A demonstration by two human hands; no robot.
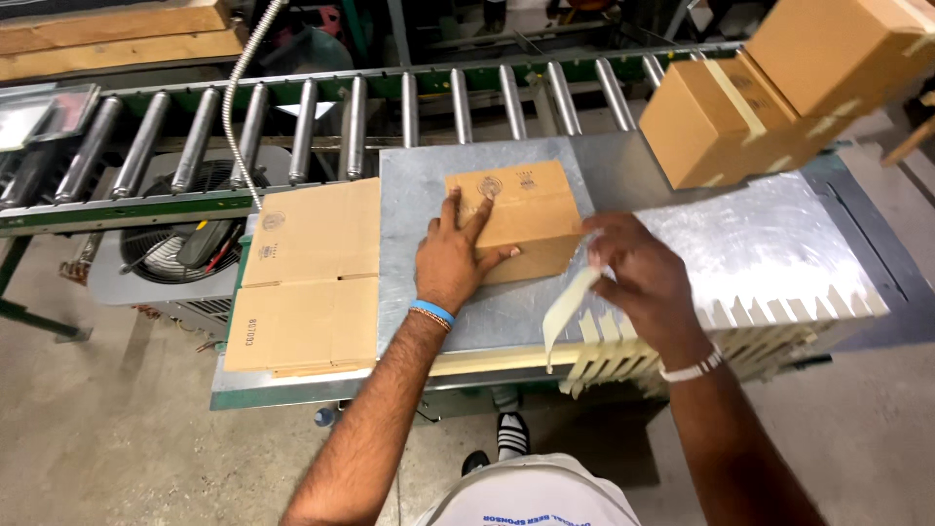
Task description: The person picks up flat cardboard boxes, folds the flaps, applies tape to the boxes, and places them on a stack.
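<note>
While the left hand presses flat, fingers spread, on the near edge of a small folded cardboard box, the right hand pinches one pale strip of tape between thumb and fingertips, its grip closed on the strip's upper end and the rest hanging loose over the front edge. The box lies on the grey metal surface, just in front of the person and a little to the left of centre; its flaps look closed, and I can see no tape across it, so as far as I can judge the box is formed but its sealing is not yet done. A row of more cut tape strips hangs along the front edge of the surface to the right, ready and unused. To the left, touching the metal plate, lies a stack of flat unfolded cartons. Two taped boxes sit at the far right, one atop the other, which suggests finished pieces. Behind runs a roller conveyor, with a flexible metal hose crossing it and a fan unit below. Nothing lies between the strip and the box; only the pressing hand covers part of the box's near edge.
</note>
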